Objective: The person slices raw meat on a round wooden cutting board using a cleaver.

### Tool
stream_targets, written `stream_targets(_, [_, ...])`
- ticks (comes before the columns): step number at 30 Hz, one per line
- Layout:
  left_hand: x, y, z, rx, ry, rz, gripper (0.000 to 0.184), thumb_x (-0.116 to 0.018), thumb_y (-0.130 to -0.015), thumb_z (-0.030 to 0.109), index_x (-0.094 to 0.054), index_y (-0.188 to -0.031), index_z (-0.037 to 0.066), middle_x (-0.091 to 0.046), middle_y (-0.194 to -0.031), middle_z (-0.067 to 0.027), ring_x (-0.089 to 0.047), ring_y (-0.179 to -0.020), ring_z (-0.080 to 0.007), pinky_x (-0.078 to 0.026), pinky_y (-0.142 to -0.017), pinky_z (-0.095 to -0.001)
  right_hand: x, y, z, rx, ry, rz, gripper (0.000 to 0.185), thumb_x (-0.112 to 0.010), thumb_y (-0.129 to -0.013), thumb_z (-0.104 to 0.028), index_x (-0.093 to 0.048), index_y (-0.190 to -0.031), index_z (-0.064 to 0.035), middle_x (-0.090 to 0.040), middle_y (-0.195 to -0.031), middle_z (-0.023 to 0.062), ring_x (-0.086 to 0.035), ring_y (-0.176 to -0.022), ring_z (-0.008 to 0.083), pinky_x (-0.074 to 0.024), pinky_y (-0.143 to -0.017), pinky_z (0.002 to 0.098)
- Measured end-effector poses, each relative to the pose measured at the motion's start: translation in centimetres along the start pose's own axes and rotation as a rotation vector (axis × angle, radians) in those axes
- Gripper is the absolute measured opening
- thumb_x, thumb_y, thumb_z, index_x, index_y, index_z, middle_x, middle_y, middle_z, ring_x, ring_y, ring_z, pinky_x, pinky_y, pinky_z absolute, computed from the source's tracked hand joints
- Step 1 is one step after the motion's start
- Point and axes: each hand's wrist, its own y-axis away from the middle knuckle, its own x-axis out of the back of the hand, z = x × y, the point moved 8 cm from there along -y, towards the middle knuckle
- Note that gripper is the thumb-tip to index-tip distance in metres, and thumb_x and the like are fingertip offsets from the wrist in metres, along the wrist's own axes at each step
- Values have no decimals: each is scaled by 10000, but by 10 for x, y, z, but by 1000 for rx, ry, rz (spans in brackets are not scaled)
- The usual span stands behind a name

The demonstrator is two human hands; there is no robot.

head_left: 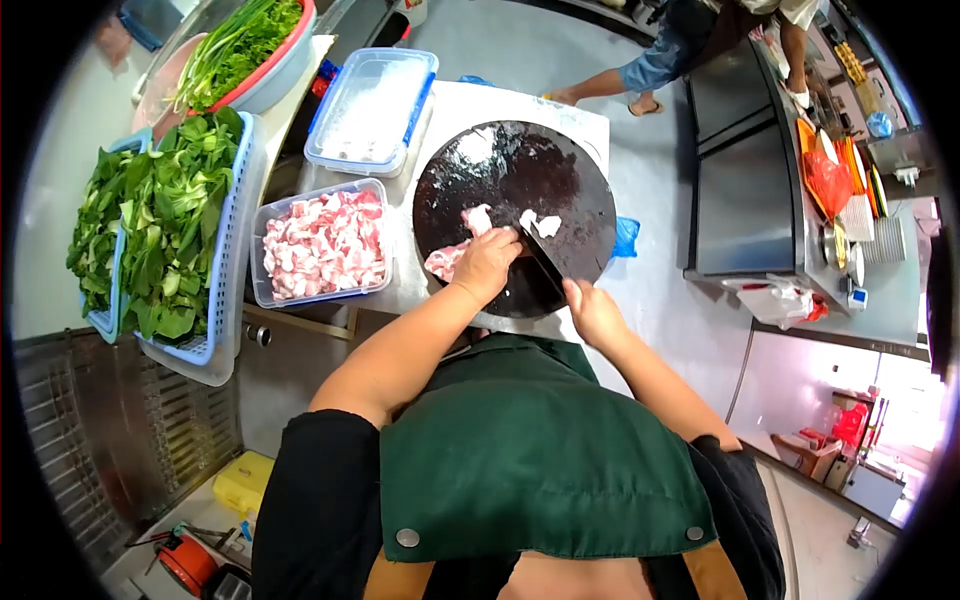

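A round dark chopping board [450, 150] lies on the white table in front of me. My left hand [486, 262] presses down on a piece of raw meat [446, 262] at the board's left side, its fingers curled close to the blade. In my right hand [598, 312] is the handle of a cleaver [541, 272], whose dark blade stands beside my left fingertips. Small pale cut pieces [541, 224] lie just beyond the blade. More pale scraps [477, 146] are near the board's far edge. Where the blade meets the meat is partly hidden.
Left of the board stands a clear container of cut meat [325, 245], with a blue-rimmed lidded box [368, 110] behind it. Farther left are a blue basket [228, 235] of leafy greens and a basin [277, 85] of herbs. Another person [685, 45] stands by a steel counter [745, 210].
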Motion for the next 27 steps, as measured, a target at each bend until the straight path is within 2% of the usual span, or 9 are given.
stream_targets(2, [-4,-1,1,-29,39,-50,185,-527,-680,-10,-624,-830,34,-595,-967,-88,-552,-957,-263,-450,-833,-346,-5,-34,-23,148,-81,93,419,-377,-913,-365,-596,-894,-9,-606,-895,244,-567,-843,433,-432,-756,497])
stream_targets(3, [-6,-2,2,-54,31,-71,192,-528,-678,-13,-626,-837,31,-594,-962,-87,-551,-948,-265,-446,-838,-348,-6,-54,-42,88,-75,53,430,-366,-910,-372,-608,-896,-17,-608,-924,228,-571,-858,417,-435,-770,483])
stream_targets(4, [-7,0,-1,-12,45,-73,205,-532,-677,-12,-633,-848,38,-589,-949,-88,-549,-914,-266,-441,-837,-355,-13,-71,-66,306,100,80,464,-356,-908,-391,-616,-884,-7,-604,-938,236,-570,-881,410,-435,-793,469])
stream_targets(5, [-6,2,2,-24,38,-73,205,-532,-677,-12,-633,-848,38,-589,-949,-88,-549,-914,-266,-441,-837,-355,-20,-80,-52,121,-34,85,475,-356,-908,-398,-613,-880,1,-603,-934,244,-570,-886,411,-434,-802,469])
stream_targets(7, [0,1,2,-38,20,-77,188,-532,-680,-10,-629,-832,42,-584,-925,-86,-544,-886,-267,-441,-827,-362,-21,-66,-36,193,1,102,468,-370,-910,-391,-613,-855,6,-603,-904,256,-568,-884,419,-429,-806,476])
stream_targets(11, [21,5,7,-63,97,53,162,-554,-704,-2,-627,-839,48,-589,-910,-82,-562,-878,-262,-458,-797,-346,4,-14,6,-106,-193,-22,478,-355,-926,-403,-597,-888,8,-600,-883,266,-556,-892,430,-430,-780,469])
stream_targets(15, [22,2,11,-104,87,81,152,-561,-711,21,-622,-847,50,-603,-930,-76,-572,-874,-252,-469,-776,-338,30,4,-22,-16,-95,90,457,-357,-932,-398,-573,-901,3,-601,-852,263,-558,-859,440,-431,-755,481])
stream_targets(20, [10,1,4,-47,-4,45,104,-536,-713,43,-612,-784,53,-596,-908,-77,-572,-879,-257,-469,-775,-349,11,17,-16,-27,107,-31,443,-373,-926,-397,-559,-886,3,-598,-825,274,-570,-821,439,-439,-734,499])
stream_targets(27, [0,3,-9,36,15,-76,110,-544,-683,19,-610,-765,51,-581,-856,-92,-558,-852,-283,-465,-764,-369,-15,-55,-60,108,52,119,493,-338,-923,-422,-589,-843,-5,-611,-823,251,-583,-811,417,-455,-733,481])
